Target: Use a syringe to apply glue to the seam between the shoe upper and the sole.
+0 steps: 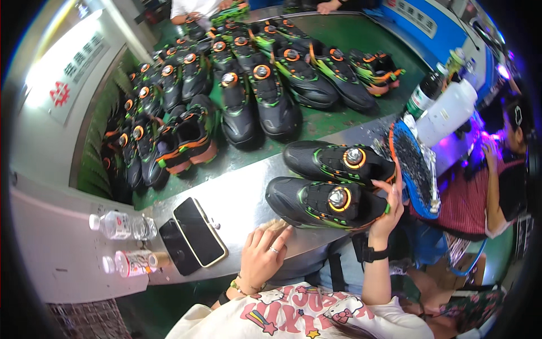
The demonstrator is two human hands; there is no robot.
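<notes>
Risk first. We judge the near shoe (324, 203) could tip or slide off the steel ledge (248, 192), since it lies close to the ledge's near edge and only the heel end is held. A pull by the right hand (388, 212) without support at the toe would probably do it. The far shoe (339, 161) lies just beside the near one, touching or almost, so a jerk might drag it too. An upturned shoe (415, 166) with a blue studded sole stands just right of the right hand's fingers, and a white bottle (446, 113) is behind it; a wide swing of the wrist could knock either. Two phones (192, 233) lie on the ledge well to the left, away from the shoes.

Pose. Right forearm comes up from the lower edge, wrist bent, a dark band on it; fingers are curled over the heel of the near shoe, gripping it. Left hand (262, 257) rests at the ledge's near edge below the shoe's toe, fingers loosely spread, a ring on one; something pale sits under the fingertips, and we can't tell whether it is held. Rows of shoes (226, 85) fill the green belt (339, 121) behind.
</notes>
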